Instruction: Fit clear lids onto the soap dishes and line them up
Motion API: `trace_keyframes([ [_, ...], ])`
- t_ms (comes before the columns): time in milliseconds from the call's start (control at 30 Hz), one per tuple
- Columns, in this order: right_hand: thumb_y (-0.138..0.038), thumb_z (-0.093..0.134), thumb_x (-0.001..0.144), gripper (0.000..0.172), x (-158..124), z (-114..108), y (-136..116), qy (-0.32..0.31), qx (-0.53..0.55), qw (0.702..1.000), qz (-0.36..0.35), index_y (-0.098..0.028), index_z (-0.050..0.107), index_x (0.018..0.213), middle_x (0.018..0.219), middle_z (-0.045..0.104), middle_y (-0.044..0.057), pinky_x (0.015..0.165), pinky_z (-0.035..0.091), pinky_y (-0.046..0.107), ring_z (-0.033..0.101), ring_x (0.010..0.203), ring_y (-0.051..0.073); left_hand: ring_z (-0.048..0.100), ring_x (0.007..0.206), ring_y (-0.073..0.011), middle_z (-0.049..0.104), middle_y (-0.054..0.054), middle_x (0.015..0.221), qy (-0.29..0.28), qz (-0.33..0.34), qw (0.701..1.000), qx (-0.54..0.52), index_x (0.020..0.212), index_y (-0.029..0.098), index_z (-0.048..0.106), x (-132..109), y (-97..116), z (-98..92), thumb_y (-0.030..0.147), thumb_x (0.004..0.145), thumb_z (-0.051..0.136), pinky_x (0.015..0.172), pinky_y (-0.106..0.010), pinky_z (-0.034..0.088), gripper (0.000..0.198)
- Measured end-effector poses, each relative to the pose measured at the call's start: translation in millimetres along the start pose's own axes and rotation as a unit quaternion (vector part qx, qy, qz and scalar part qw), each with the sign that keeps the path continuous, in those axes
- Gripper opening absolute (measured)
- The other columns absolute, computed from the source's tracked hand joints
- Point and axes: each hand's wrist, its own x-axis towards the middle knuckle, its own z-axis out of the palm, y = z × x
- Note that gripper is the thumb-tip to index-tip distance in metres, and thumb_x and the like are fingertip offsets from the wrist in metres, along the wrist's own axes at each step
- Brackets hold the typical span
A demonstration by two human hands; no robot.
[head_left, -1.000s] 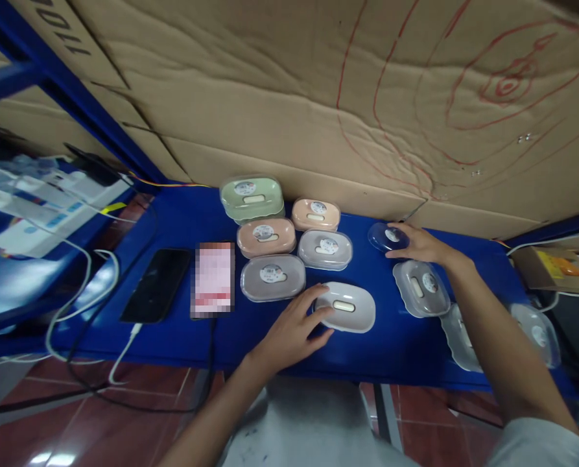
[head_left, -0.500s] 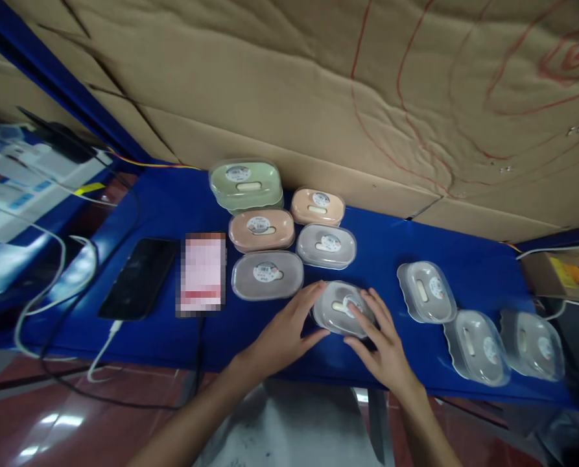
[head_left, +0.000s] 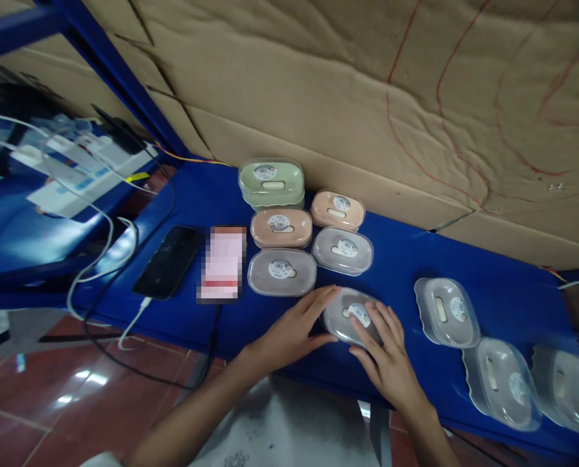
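A grey soap box (head_left: 346, 318) with a clear lid and a round sticker lies on the blue table in front of me. My left hand (head_left: 301, 327) grips its left end, thumb at the near edge and fingers at the far one. Around the right end curls my right hand (head_left: 384, 350), one finger resting on the sticker. Behind it are more lidded boxes: a grey one (head_left: 282, 272), another grey one (head_left: 343, 251), a pinkish-brown one (head_left: 281, 227), a peach one (head_left: 338, 210) and a green stack (head_left: 271, 183).
To the right lie grey boxes with wavy-edged parts, one (head_left: 447, 311) apart from two others (head_left: 503, 383). A black phone (head_left: 166, 263) and a phone with a blurred-out screen (head_left: 222, 264) lie left. Cables and a power strip (head_left: 72, 188) are farther left; a cardboard wall (head_left: 289, 84) stands behind.
The view has swung left, so everything sits farther right in the picture. Both hands stay on the same grey soap box, with hardly any change in their hold.
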Motion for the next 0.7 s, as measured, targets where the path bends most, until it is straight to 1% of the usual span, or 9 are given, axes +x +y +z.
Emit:
trace_keyframes([
  [133, -0.026, 0.071, 0.099, 0.078, -4, 9, 2, 0.008, 0.008, 1.000, 0.017, -0.042, 0.036, 0.167, 0.172, 0.040, 0.007, 0.122, 0.041, 0.073, 0.034, 0.160, 0.040, 0.053, 0.150, -0.0312, 0.051, -0.014, 0.162, -0.004, 0.006, 1.000, 0.008, 0.168, 0.035, 0.024, 0, -1, 0.3, 0.025, 0.094, 0.081, 0.120, -0.054, 0.052, 0.094],
  [233, -0.024, 0.071, 0.099, 0.077, -7, 11, 2, 0.015, 0.014, 1.000, 0.015, -0.042, 0.037, 0.166, 0.171, 0.040, 0.006, 0.119, 0.048, 0.069, 0.035, 0.160, 0.039, 0.051, 0.152, -0.0305, 0.048, -0.013, 0.165, -0.011, 0.006, 1.000, 0.013, 0.167, 0.036, 0.026, -1, -2, 1.1, 0.024, 0.096, 0.078, 0.120, -0.056, 0.051, 0.089],
  [300, -0.024, 0.071, 0.099, 0.078, -9, 9, 3, 0.027, 0.022, 0.999, 0.009, -0.041, 0.036, 0.167, 0.171, 0.041, 0.007, 0.117, 0.052, 0.067, 0.038, 0.158, 0.039, 0.049, 0.153, -0.0303, 0.045, -0.014, 0.167, -0.004, 0.022, 0.999, 0.024, 0.167, 0.034, 0.027, -3, -1, 2.0, 0.025, 0.099, 0.074, 0.120, -0.055, 0.052, 0.083],
  [367, -0.024, 0.072, 0.098, 0.080, -8, 5, 4, 0.057, 0.030, 0.998, 0.005, -0.040, 0.035, 0.168, 0.170, 0.043, 0.007, 0.116, 0.053, 0.067, 0.040, 0.157, 0.039, 0.047, 0.154, -0.0301, 0.044, -0.016, 0.167, 0.037, 0.061, 0.997, 0.042, 0.165, 0.030, 0.031, -7, 1, 2.4, 0.025, 0.102, 0.070, 0.119, -0.052, 0.053, 0.074],
  [433, -0.023, 0.073, 0.097, 0.081, 1, -1, 7, 0.099, 0.028, 0.995, 0.006, -0.039, 0.035, 0.168, 0.170, 0.042, 0.008, 0.115, 0.053, 0.068, 0.041, 0.156, 0.040, 0.049, 0.153, -0.0285, 0.047, -0.017, 0.164, 0.106, 0.105, 0.987, 0.058, 0.160, 0.027, 0.039, -12, 5, 1.5, 0.021, 0.104, 0.065, 0.119, -0.048, 0.054, 0.062],
  [500, -0.024, 0.073, 0.097, 0.081, 23, -8, 12, 0.134, 0.013, 0.991, 0.004, -0.038, 0.036, 0.168, 0.170, 0.042, 0.008, 0.118, 0.050, 0.069, 0.041, 0.156, 0.040, 0.054, 0.148, -0.0262, 0.052, -0.016, 0.158, 0.175, 0.129, 0.974, 0.072, 0.155, 0.025, 0.046, -18, 9, -1.9, 0.016, 0.104, 0.061, 0.116, -0.043, 0.056, 0.053],
  [567, -0.026, 0.070, 0.099, 0.078, 58, -12, 21, 0.149, -0.002, 0.989, 0.000, -0.040, 0.035, 0.168, 0.170, 0.042, 0.007, 0.121, 0.046, 0.068, 0.039, 0.157, 0.039, 0.058, 0.142, -0.0257, 0.056, -0.015, 0.152, 0.219, 0.129, 0.962, 0.097, 0.149, 0.023, 0.052, -23, 14, -8.2, 0.013, 0.103, 0.061, 0.113, -0.041, 0.058, 0.048],
  [633, -0.029, 0.066, 0.102, 0.074, 101, -13, 34, 0.153, -0.011, 0.988, -0.008, -0.040, 0.034, 0.168, 0.170, 0.042, 0.007, 0.125, 0.041, 0.067, 0.036, 0.159, 0.037, 0.060, 0.138, -0.0275, 0.060, -0.015, 0.146, 0.245, 0.119, 0.952, 0.143, 0.144, 0.022, 0.056, -27, 17, -16.9, 0.013, 0.101, 0.063, 0.114, -0.045, 0.057, 0.044],
  [700, -0.034, 0.062, 0.105, 0.067, 145, -10, 50, 0.154, -0.013, 0.988, -0.026, -0.037, 0.038, 0.167, 0.170, 0.042, 0.008, 0.127, 0.038, 0.064, 0.033, 0.161, 0.034, 0.060, 0.137, -0.0289, 0.062, -0.015, 0.142, 0.259, 0.108, 0.941, 0.188, 0.140, 0.021, 0.059, -34, 19, -26.7, 0.011, 0.100, 0.064, 0.118, -0.051, 0.053, 0.042],
])
